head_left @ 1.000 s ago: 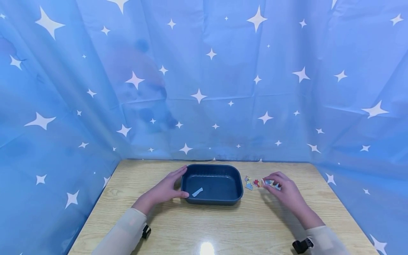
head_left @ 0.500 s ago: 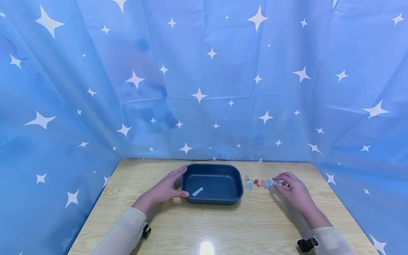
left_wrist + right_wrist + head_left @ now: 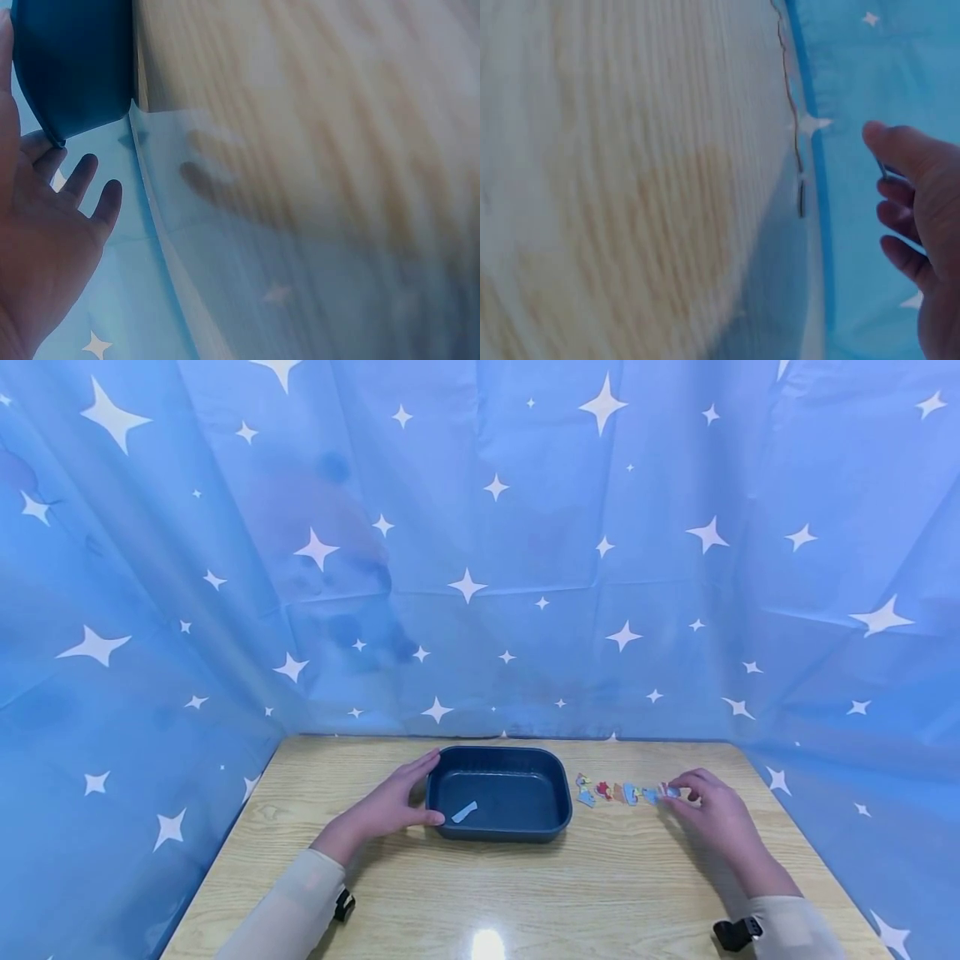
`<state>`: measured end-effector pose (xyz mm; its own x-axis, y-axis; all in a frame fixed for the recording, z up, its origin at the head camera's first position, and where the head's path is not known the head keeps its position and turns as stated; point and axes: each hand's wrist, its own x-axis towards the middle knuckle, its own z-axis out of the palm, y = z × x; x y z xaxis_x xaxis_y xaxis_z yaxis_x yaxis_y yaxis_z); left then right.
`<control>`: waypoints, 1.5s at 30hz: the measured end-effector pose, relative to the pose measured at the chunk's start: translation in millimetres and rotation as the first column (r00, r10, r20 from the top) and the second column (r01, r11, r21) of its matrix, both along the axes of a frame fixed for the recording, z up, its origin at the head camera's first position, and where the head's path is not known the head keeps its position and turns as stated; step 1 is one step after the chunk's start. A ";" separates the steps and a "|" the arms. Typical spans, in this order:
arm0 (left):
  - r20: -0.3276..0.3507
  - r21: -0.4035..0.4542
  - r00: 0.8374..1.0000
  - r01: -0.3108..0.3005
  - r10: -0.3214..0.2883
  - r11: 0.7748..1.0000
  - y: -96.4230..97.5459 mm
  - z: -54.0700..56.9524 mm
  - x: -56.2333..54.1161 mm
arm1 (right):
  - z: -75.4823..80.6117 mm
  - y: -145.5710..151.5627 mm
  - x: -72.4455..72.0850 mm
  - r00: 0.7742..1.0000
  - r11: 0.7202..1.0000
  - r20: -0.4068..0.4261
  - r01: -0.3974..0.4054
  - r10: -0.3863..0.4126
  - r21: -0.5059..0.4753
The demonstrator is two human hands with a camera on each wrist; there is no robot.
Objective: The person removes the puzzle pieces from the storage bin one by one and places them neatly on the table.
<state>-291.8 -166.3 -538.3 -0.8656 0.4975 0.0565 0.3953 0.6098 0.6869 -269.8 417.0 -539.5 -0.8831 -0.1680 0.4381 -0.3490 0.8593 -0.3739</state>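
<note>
In the head view my left hand spans the left end of a dark blue rectangular tray, thumb at the front corner and fingers at the back. The left wrist view has my fingers touching the tray's corner. Inside the tray lies one pale blue strip-like piece. At right, my right hand pinches a small flat puzzle piece between thumb and fingers, beyond a row of colourful pieces. The right wrist view shows the held piece edge-on.
The row of thin pieces starts close to the tray's right side, with a red-and-yellow piece among them. All rests on a light wooden table. A blue curtain with white stars hangs behind its back edge.
My right hand has moved rightward along the row with the pinched puzzle piece, uncovering more of the pieces. My left hand and the tray stay where they were.
</note>
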 end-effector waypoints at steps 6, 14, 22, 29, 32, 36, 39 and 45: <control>0.011 -0.003 1.000 0.003 -0.003 1.000 -0.1 -1.0 0.3 | -5.4 11.9 1.0 0.997 0.999 0.066 0.040 -0.040 0.007; 0.002 0.017 1.000 0.002 -0.002 1.000 -0.7 -2.1 -1.0 | -9.6 22.7 0.4 0.993 0.998 0.098 0.059 -0.060 0.019; 0.005 0.021 1.000 0.002 -0.003 1.000 -1.1 -1.8 -1.0 | -11.0 31.4 -2.1 0.986 0.997 0.147 0.073 -0.074 0.015; 0.008 0.022 1.000 0.004 -0.004 1.000 -0.9 -1.4 -1.1 | -14.6 35.1 -2.1 0.975 0.995 0.202 0.098 -0.096 -0.001; 0.003 0.025 1.000 0.007 -0.007 1.000 -1.2 -1.7 -1.3 | -16.3 35.7 -3.1 0.972 0.995 0.216 0.098 -0.095 -0.004; 0.002 0.022 1.000 0.007 -0.007 1.000 -2.0 -2.6 -1.5 | -17.7 35.4 -5.2 0.966 0.995 0.240 0.102 -0.095 -0.018; 0.003 0.024 1.000 0.006 -0.006 1.000 -2.0 -3.3 -1.8 | -18.3 34.6 -6.6 0.961 0.994 0.258 0.111 -0.100 -0.027; 0.008 0.023 1.000 0.006 -0.006 1.000 -1.6 -2.7 -1.3 | -18.5 33.0 -7.1 0.954 0.991 0.279 0.129 -0.114 -0.034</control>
